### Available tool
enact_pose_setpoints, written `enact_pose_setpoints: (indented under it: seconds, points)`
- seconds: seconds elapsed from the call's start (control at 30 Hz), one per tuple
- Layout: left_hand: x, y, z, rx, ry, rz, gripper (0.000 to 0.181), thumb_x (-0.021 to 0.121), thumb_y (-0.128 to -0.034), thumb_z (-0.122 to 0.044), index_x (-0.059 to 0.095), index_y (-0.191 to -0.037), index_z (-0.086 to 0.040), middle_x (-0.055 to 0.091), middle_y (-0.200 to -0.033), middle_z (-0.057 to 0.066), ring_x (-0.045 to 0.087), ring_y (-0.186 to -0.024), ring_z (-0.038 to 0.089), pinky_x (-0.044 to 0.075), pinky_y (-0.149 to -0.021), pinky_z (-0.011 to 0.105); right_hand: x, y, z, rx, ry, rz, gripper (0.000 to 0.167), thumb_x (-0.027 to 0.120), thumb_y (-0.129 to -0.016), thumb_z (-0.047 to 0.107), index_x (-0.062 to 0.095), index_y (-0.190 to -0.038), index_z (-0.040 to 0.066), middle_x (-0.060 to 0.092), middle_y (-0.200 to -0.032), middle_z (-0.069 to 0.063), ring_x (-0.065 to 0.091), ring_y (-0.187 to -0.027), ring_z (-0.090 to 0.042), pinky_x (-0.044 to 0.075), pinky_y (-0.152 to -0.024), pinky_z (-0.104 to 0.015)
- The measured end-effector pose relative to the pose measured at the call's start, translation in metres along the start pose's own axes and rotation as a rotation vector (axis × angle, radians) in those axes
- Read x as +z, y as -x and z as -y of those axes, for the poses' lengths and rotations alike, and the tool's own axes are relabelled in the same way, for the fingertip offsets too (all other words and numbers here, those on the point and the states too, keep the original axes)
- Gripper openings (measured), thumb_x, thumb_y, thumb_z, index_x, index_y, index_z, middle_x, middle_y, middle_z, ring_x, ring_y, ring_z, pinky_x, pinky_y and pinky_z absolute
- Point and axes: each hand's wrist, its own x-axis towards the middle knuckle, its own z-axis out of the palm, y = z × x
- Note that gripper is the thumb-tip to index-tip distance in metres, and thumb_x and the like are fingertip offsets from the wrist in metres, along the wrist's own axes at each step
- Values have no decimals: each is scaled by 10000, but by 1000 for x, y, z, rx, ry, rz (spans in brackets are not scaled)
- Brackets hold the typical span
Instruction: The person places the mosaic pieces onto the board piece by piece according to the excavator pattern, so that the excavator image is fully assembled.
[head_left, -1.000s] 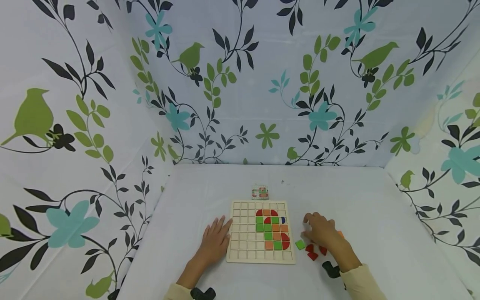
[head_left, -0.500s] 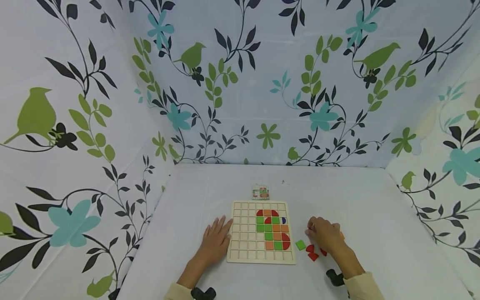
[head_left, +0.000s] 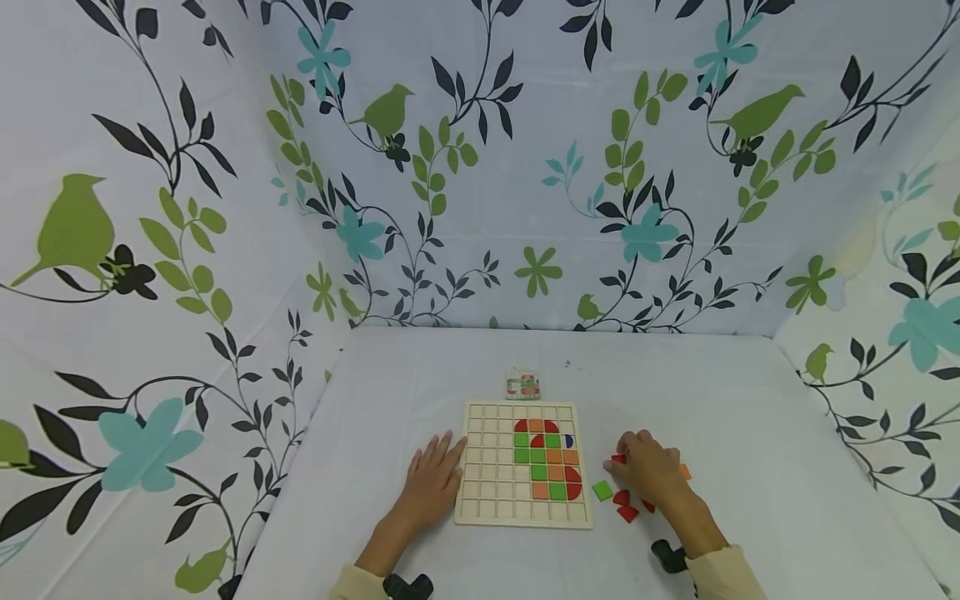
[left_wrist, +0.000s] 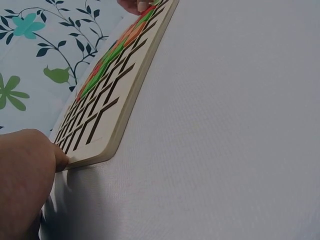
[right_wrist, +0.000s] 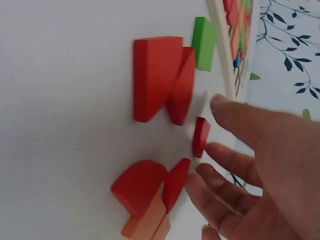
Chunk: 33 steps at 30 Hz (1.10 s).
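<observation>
My left hand (head_left: 426, 492) lies flat on the table with its fingertips at the left edge of a pale wooden grid board (head_left: 480, 483). Red, green, orange and blue tiles fill part of the board's right side. To the right of it, my right hand (head_left: 648, 471) hovers low over loose tiles. In the right wrist view a small red tile (right_wrist: 201, 137) touches or nearly touches the index fingertip, and the thumb stands apart from it. A green tile (right_wrist: 204, 45) and two red tiles, one a large red tile (right_wrist: 157, 75), lie nearby.
Behind the board lies a small pattern card (head_left: 522, 385). An orange tile (head_left: 685, 472) shows past the right hand, and more red tiles (head_left: 627, 514) lie in front of it. A leaf-and-bird printed cloth (head_left: 480, 208) encloses the white table.
The right hand's fingers drew together and back a little to the right, then parted again, and a red tile now shows beside them. The left hand stays in place.
</observation>
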Motion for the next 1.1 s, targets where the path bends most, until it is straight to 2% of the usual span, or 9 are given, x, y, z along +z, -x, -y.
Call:
enact_pose_setpoints:
  seconds: [0.13,0.23,0.43,0.6,0.7,0.8,0.93,1.0,1.1]
  points:
    - [0,0,0,5,-1,-1,502,470,-1102,-179,462,-1597,-96,357,-1681,224,260,-1573,483,186,-1212,742,-2,2,-1,-33,-17,21,292,839,-897,196,680,-1114,83,632,-1048,-74,590,-887,-219,434,-789,-533]
    - [0,0,0,2,-3,1,504,468,-1103,-183,458,-1600,-98,354,-1683,221,259,-1575,479,186,-1215,738,-4,3,-2,-46,-60,25,261,817,-918,162,671,-1113,68,625,-977,-43,586,-856,-197,416,-784,-506]
    - [0,-1,0,-4,-7,9,505,463,-1110,-198,450,-1606,-103,343,-1692,212,250,-1581,470,181,-1224,726,-3,1,-3,-9,-96,51,376,809,-939,220,625,-1214,43,589,-860,-9,565,-781,-167,396,-805,-518]
    - [2,-1,1,-5,-11,-4,508,464,-1105,-200,455,-1602,-98,349,-1686,221,255,-1576,482,184,-1221,730,-1,0,-3,-8,-76,33,230,808,-940,203,648,-1047,76,572,-828,-7,550,-763,-168,359,-769,-459]
    - [5,-2,2,-6,-7,-7,512,467,-1104,-203,450,-1607,-107,344,-1689,218,247,-1580,479,175,-1225,728,-1,0,-3,18,-69,12,264,803,-948,274,649,-972,61,560,-781,-16,540,-730,-182,333,-749,-447]
    - [8,-2,3,-8,-8,-9,515,466,-1105,-210,445,-1611,-118,338,-1694,210,240,-1585,472,172,-1232,720,-3,2,-4,18,-59,6,283,785,-959,289,670,-1034,43,625,-856,-30,593,-789,-199,382,-769,-476]
    - [8,-2,3,7,-7,-24,508,475,-1099,-205,463,-1597,-101,356,-1680,228,264,-1567,497,191,-1210,738,-9,3,-7,-46,-55,35,253,751,-956,136,676,-1190,76,665,-1051,-78,652,-959,-259,465,-816,-547]
    - [7,-2,3,14,-6,-30,505,481,-1095,-197,471,-1588,-89,365,-1671,240,273,-1557,509,197,-1200,748,-9,2,-9,-79,-52,49,262,737,-949,71,676,-1202,101,656,-1101,-94,658,-1022,-286,511,-856,-562]
    - [5,-2,2,17,-7,-26,505,479,-1097,-191,467,-1592,-90,360,-1675,237,269,-1563,502,195,-1202,748,-6,1,-10,-81,-51,55,215,739,-957,74,684,-1163,101,648,-1090,-94,651,-1035,-296,541,-896,-565]
